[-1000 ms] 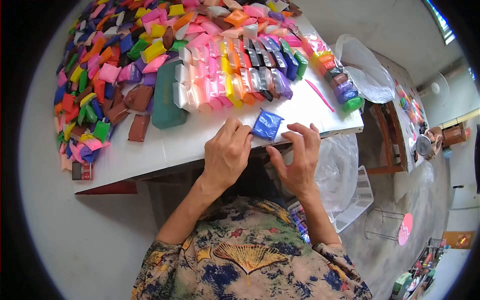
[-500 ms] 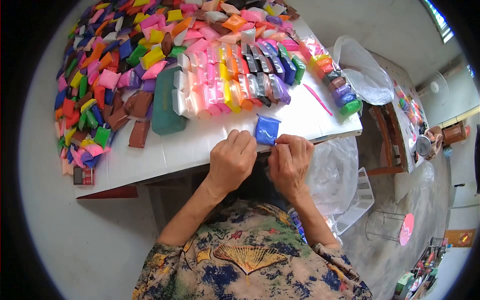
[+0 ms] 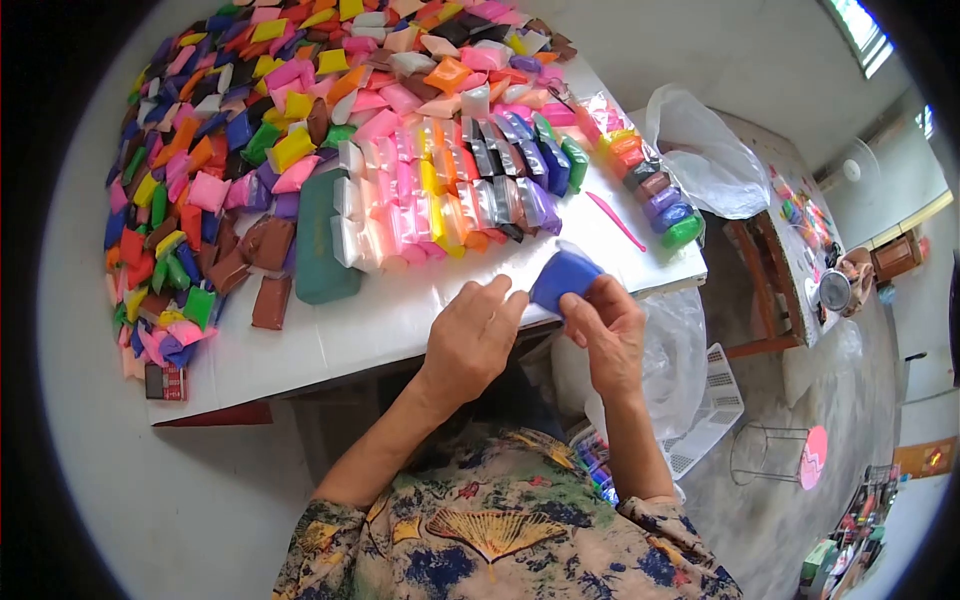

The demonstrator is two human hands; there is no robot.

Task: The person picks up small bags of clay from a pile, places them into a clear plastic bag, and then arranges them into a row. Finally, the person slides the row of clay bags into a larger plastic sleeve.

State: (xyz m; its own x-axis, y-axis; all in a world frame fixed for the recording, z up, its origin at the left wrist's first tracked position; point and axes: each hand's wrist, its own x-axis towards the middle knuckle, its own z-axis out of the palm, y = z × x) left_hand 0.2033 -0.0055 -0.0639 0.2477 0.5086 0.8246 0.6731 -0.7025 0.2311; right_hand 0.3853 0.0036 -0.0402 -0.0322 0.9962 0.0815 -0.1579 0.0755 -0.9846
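Observation:
A blue packet (image 3: 565, 279) is pinched between the thumb and fingers of my right hand (image 3: 608, 325), raised at the table's front edge. Just left of it, my left hand (image 3: 472, 330) has its fingers curled close together near the packet's left corner; whether they grip anything is too small to tell. Beyond my hands, rows of clear-wrapped packets (image 3: 440, 190) run from white through pink, yellow and orange to black, blue and green. A dark green block (image 3: 325, 240) stands at the left end of these rows.
A heap of loose coloured packets (image 3: 215, 150) covers the table's left and far parts. On the white table (image 3: 400, 318), a pink tool (image 3: 615, 221) lies near a bagged column of packets (image 3: 660, 195). Clear plastic bags (image 3: 712, 160), a white basket (image 3: 708, 415) and a stool (image 3: 813, 457) are to the right.
My right hand has lifted the blue packet from the table and tilted it. My left hand has shifted slightly right. The view of the table has moved a little.

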